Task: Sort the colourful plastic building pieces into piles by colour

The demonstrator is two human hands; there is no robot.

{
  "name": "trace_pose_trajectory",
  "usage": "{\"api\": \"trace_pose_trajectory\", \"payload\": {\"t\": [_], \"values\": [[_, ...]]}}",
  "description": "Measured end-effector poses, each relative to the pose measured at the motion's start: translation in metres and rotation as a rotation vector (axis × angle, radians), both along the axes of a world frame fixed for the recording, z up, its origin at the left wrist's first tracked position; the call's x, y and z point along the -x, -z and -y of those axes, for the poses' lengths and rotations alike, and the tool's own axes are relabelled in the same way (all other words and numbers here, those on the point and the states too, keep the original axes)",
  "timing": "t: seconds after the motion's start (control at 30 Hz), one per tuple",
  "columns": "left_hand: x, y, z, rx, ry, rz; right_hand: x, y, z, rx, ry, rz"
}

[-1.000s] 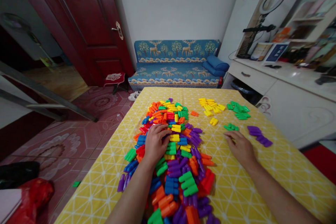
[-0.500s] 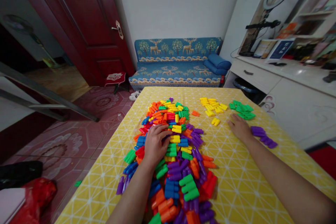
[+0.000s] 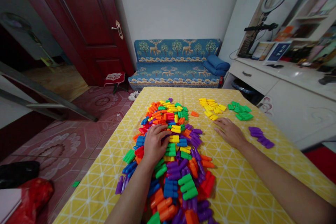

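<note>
A long pile of mixed plastic building blocks [image 3: 171, 149], in red, orange, yellow, green, blue and purple, runs down the middle of the table. My left hand [image 3: 155, 142] rests on its left part, fingers spread and slightly bent, with no block visibly gripped. My right hand [image 3: 230, 132] lies low over the cloth to the right, fingers stretched out. Its fingertips reach the near edge of a group of yellow blocks [image 3: 211, 106]; whether they touch cannot be made out. Farther right lie a group of green blocks [image 3: 242, 110] and several purple blocks [image 3: 261, 137].
A yellow patterned cloth [image 3: 105, 178] covers the table. One orange block [image 3: 194, 113] lies alone between the pile and the yellow group. Beyond the table stands a blue sofa [image 3: 173, 66]; a white cabinet [image 3: 296, 101] is at the right. A green block [image 3: 76, 184] is on the floor.
My right hand has moved left and nearer, from beside the green blocks to the yellow ones. The separate yellow block now lies against its group. My left hand has stayed put.
</note>
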State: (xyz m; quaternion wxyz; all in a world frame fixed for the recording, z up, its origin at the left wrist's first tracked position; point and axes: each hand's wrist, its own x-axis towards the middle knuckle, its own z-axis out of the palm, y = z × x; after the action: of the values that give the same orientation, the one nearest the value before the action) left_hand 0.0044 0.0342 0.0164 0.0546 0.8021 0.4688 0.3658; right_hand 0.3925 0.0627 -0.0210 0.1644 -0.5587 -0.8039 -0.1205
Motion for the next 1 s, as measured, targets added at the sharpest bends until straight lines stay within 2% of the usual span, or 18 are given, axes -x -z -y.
{"api": "trace_pose_trajectory", "payload": {"t": [0.1,0.2,0.37,0.6,0.83,1.0], "values": [[0.0,0.0,0.0,-0.001,-0.001,-0.002,-0.003,0.004,-0.006,-0.029,0.131,0.047],[0.0,0.001,0.0,-0.002,-0.001,-0.004,-0.003,0.004,-0.006,-0.046,0.169,0.053],[0.0,0.001,0.0,0.002,0.001,0.002,0.004,-0.004,0.0,-0.073,0.076,0.094],[0.001,0.002,-0.001,0.0,0.001,-0.006,0.009,-0.005,-0.002,-0.094,0.049,0.124],[0.001,0.0,0.0,-0.004,0.004,0.003,0.002,-0.007,0.005,-0.151,0.169,0.028],[0.001,0.0,0.0,-0.005,0.008,0.004,0.008,-0.008,0.004,-0.104,0.031,0.031]]}}
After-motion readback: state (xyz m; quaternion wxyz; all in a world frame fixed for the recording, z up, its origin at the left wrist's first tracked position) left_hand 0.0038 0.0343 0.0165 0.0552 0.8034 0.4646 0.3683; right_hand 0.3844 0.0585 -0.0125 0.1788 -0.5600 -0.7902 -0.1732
